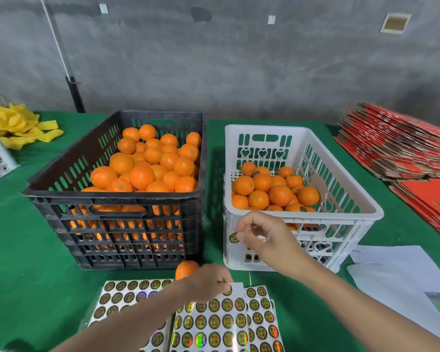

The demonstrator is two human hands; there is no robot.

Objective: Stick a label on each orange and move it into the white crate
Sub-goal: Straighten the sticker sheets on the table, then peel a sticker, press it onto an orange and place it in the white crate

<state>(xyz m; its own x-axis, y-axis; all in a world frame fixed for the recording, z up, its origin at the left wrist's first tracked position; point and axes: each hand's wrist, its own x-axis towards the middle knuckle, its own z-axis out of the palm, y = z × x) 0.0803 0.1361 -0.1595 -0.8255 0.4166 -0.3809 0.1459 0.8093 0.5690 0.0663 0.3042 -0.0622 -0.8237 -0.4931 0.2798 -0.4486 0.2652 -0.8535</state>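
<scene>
Labelling step: right hand (262,237) pinches a label (234,237); left hand (208,282), grip unclear, has an orange (187,269) at its eleven o'clock. Next, likely: press the label on.

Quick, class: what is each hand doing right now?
Left hand: pinches white sheet of round gold labels.
Right hand: pinches one round gold label.

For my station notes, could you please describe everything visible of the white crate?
The white crate looks plastic: rectangular, open-topped, with slotted walls, heart cutouts and handle openings. It stands upright on the green cloth, right of the black crate, apart from it. Oranges partly fill it. The right hand, pinching a label, is before its near wall.
</scene>
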